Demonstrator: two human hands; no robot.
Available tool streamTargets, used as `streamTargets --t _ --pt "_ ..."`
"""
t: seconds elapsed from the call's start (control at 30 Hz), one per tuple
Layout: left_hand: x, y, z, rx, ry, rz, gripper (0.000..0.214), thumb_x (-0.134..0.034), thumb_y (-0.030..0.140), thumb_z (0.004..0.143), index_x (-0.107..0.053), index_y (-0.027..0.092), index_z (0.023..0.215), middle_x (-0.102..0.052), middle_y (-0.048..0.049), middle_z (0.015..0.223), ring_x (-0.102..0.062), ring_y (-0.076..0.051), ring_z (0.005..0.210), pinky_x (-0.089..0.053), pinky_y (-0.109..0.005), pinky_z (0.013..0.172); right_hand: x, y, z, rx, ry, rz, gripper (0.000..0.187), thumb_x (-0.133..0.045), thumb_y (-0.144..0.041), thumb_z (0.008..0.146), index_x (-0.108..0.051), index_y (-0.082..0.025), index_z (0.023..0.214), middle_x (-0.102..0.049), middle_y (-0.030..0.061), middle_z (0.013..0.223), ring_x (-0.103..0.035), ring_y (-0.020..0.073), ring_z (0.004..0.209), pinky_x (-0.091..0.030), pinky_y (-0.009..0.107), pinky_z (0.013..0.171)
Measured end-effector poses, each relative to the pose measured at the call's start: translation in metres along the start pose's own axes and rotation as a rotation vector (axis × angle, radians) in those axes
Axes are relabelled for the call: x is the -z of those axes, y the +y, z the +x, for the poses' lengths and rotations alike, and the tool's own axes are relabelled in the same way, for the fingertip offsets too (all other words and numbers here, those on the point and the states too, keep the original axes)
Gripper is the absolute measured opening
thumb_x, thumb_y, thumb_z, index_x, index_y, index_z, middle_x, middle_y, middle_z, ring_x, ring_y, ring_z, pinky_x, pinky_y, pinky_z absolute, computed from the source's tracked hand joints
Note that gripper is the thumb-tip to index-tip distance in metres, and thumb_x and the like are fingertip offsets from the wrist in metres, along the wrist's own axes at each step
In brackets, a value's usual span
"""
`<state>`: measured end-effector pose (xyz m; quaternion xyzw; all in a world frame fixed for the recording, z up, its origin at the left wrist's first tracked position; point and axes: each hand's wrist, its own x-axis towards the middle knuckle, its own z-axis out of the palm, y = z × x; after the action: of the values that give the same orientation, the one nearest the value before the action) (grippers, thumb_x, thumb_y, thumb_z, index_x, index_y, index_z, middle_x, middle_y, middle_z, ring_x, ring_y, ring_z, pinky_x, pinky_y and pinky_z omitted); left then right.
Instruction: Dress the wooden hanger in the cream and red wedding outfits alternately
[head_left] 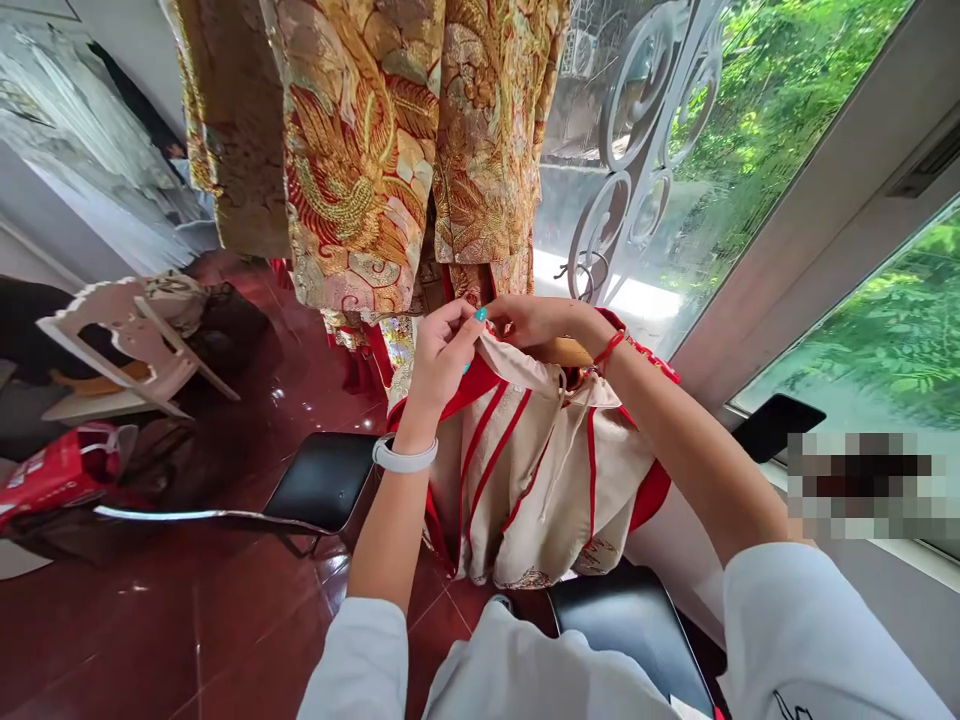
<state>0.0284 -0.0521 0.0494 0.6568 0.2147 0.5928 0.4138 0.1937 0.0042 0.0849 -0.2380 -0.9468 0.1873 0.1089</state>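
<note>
My left hand (pixel 442 355) pinches the top edge of a cream garment with red stripes (pixel 525 470), its fingers closed on the fabric. My right hand (pixel 536 322) grips the same top edge just to the right, close to a wooden hanger (pixel 570 352) that shows under the cloth. The garment hangs down in front of me in folds. A white band circles my left wrist and a red cord my right wrist. Above hang gold and red embroidered robes (pixel 367 150).
A black stool (pixel 322 480) stands at left on the glossy red floor (pixel 187 610), another black seat (pixel 637 620) below the garment. A white ornate chair (pixel 127 340) and a red bag (pixel 56 470) are at far left. A window with white scrolled grille (pixel 637 170) is at right.
</note>
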Motion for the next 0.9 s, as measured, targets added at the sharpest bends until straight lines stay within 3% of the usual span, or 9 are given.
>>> streamTargets --t 0.13,0.27,0.43,0.5,0.57,0.67,0.73,0.83,0.9 --pt "-0.002 0.002 -0.007 -0.019 -0.001 -0.012 0.038 -0.071 0.048 0.084 -0.052 0.020 0.067 -0.033 0.0085 0.053 -0.023 -0.005 0.041 -0.017 -0.021 0.039 0.003 -0.002 -0.002 -0.044 0.098 0.056 0.022 -0.059 -0.005 0.072 -0.065 -0.011 0.092 -0.065 -0.0009 0.081 -0.052 0.0114 0.072 -0.042 0.023 0.068" --pt "-0.005 0.008 -0.016 -0.019 -0.049 0.047 0.039 -0.070 0.051 0.085 -0.053 0.021 0.068 -0.032 0.0080 0.051 -0.026 -0.006 0.041 -0.017 -0.022 0.040 -0.003 -0.015 -0.004 -0.030 0.128 0.104 0.018 -0.060 -0.011 0.076 -0.067 -0.012 0.093 -0.067 -0.0008 0.082 -0.054 0.0126 0.074 -0.043 0.024 0.070" --pt "-0.015 0.009 -0.018 0.011 0.016 0.104 0.039 -0.071 0.048 0.085 -0.052 0.020 0.065 -0.037 0.0059 0.055 -0.031 -0.008 0.046 -0.024 -0.022 0.044 -0.019 -0.034 0.007 -0.318 0.306 -0.278 0.014 -0.051 -0.014 0.089 -0.064 -0.014 0.094 -0.066 0.0024 0.084 -0.049 0.0129 0.070 -0.033 0.026 0.064" --pt "-0.017 0.006 -0.022 0.023 0.031 0.168 0.039 -0.071 0.046 0.086 -0.051 0.020 0.065 -0.039 0.0052 0.056 -0.036 -0.009 0.050 -0.028 -0.022 0.047 -0.022 -0.041 0.010 -0.443 0.308 -0.425 0.019 -0.047 -0.015 0.092 -0.065 -0.014 0.099 -0.068 0.0063 0.092 -0.051 0.0147 0.073 -0.033 0.028 0.064" --pt "-0.010 0.000 -0.033 0.029 0.009 0.286 0.034 -0.066 0.045 0.089 -0.054 0.021 0.069 -0.045 0.0038 0.059 -0.043 -0.011 0.053 -0.035 -0.023 0.051 -0.021 -0.052 0.004 -0.464 0.279 -0.492 0.022 -0.049 -0.011 0.089 -0.065 -0.013 0.104 -0.068 0.0094 0.102 -0.056 0.0172 0.080 -0.037 0.029 0.068" --pt "0.021 -0.017 -0.064 -0.080 0.101 0.597 0.022 -0.060 0.043 0.093 -0.062 0.021 0.089 -0.061 -0.0027 0.080 -0.060 -0.019 0.078 -0.050 -0.030 0.074 -0.013 -0.076 -0.034 -0.305 0.316 -0.400 0.036 -0.053 -0.004 0.084 -0.066 -0.014 0.116 -0.066 0.0108 0.118 -0.061 0.0202 0.098 -0.045 0.031 0.083" --pt "0.052 -0.033 -0.089 -0.176 0.195 0.810 0.034 -0.068 0.046 0.086 -0.061 0.021 0.109 -0.065 -0.0097 0.107 -0.060 -0.027 0.107 -0.048 -0.042 0.098 -0.012 -0.087 -0.078 -0.232 0.451 -0.261 0.036 -0.054 -0.010 0.089 -0.065 -0.019 0.122 -0.066 0.0085 0.121 -0.062 0.0203 0.103 -0.048 0.033 0.091" --pt "0.093 -0.059 -0.116 -0.176 0.144 0.955 0.074 -0.080 0.045 0.072 -0.050 0.017 0.133 -0.054 -0.0182 0.137 -0.049 -0.036 0.133 -0.041 -0.053 0.112 -0.033 -0.077 -0.159 -0.372 0.739 -0.115 0.026 -0.056 -0.033 0.095 -0.068 -0.025 0.117 -0.071 0.0065 0.108 -0.065 0.0212 0.092 -0.053 0.036 0.086" --pt "0.109 -0.073 -0.122 -0.144 0.082 0.947 0.074 -0.076 0.037 0.076 -0.046 0.016 0.140 -0.052 -0.0189 0.143 -0.049 -0.035 0.135 -0.043 -0.051 0.113 -0.058 -0.055 -0.208 -0.562 0.918 -0.155 0.028 -0.059 -0.041 0.093 -0.069 -0.023 0.113 -0.071 0.0086 0.103 -0.066 0.0244 0.093 -0.053 0.042 0.089"
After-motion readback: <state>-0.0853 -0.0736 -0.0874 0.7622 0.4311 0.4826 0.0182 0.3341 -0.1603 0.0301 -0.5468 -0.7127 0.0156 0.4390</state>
